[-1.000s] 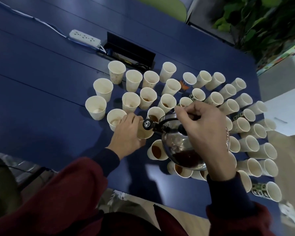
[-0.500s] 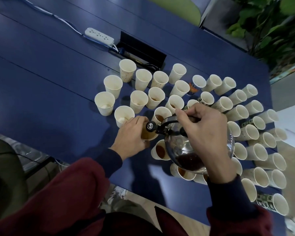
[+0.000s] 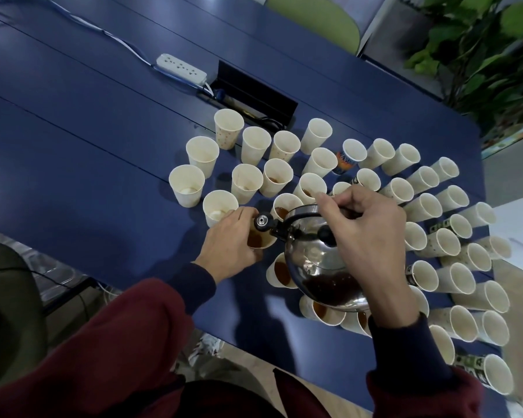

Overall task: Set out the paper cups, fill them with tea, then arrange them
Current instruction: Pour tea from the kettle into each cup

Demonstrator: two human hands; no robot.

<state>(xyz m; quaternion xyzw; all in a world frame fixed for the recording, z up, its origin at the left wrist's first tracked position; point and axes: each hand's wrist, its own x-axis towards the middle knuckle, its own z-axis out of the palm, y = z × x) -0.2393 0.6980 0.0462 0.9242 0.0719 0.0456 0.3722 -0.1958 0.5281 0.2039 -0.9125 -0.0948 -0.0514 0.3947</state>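
Observation:
Several white paper cups stand crowded on the blue table. My left hand grips one paper cup that holds brown tea. My right hand holds the handle of a steel kettle, which is tilted to the left. Its spout hangs right over the held cup. Dark tea shows through the kettle's glass lid. Cups near the kettle, such as a filled cup, hold tea; cups at the far right, like an empty cup, look empty.
A white power strip with its cable lies at the back of the table beside an open black cable box. A green chair and a leafy plant stand beyond the far edge. The near table edge runs under my arms.
The view has shifted slightly, so everything sits lower and further right in frame. Both hands keep their grips, and the tea in the held cup has risen a little.

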